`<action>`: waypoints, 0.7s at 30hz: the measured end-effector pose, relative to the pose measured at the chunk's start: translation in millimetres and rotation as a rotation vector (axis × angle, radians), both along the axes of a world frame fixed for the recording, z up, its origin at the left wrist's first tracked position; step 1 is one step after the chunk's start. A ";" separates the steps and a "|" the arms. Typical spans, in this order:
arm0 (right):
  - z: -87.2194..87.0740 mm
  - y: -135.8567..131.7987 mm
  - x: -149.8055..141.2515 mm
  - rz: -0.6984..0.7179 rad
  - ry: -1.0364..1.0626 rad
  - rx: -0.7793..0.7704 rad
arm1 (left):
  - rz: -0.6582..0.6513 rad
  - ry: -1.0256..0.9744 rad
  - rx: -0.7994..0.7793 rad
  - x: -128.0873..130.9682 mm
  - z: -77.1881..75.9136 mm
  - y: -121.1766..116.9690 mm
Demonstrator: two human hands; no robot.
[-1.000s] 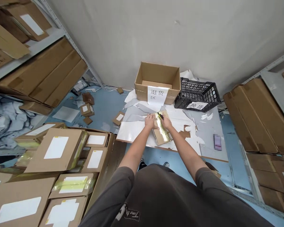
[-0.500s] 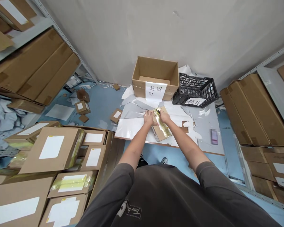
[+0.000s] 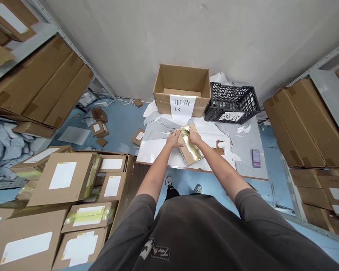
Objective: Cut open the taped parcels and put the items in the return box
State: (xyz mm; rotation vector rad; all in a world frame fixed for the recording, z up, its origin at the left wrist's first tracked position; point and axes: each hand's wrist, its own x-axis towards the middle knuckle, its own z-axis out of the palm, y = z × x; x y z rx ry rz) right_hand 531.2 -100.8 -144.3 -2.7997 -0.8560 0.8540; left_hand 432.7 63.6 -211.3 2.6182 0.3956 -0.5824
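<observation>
Well to the left of my left hand, labelled parcels [image 3: 62, 175] are stacked. That left hand [image 3: 173, 139] lies with its fingers spread on the left side of the cardboard package [image 3: 188, 155], which sits on the tabletop [image 3: 156, 152] between my hands. In the last second it has eased outward, toward the package's edge. Beyond both hands stands the open carton [image 3: 162, 102] with its paper sign [image 3: 182, 107]. More of the package's top now shows between my hands, leaving, I judge, more room for work along the shiny tape [image 3: 191, 146]; I see no raised flap. My right hand [image 3: 194, 138] is closed around a dark tool [image 3: 187, 131], its tip hard to make out. To its right lies torn cardboard [image 3: 219, 149], with the black crate [image 3: 213, 113] farther off.
</observation>
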 end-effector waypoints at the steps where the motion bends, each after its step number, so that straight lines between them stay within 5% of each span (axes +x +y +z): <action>1: -0.7 -2.4 -2.0 -0.009 -0.018 0.013 | 0.006 0.001 0.000 -0.9 0.0 1.3; 13: -3.4 -12.2 -14.9 -0.099 -0.070 0.141 | 0.043 -0.024 -0.049 -7.4 -0.8 1.4; 21: -8.9 17.2 -3.0 -0.058 -0.023 -0.015 | 0.031 -0.008 -0.034 -4.9 3.0 -5.1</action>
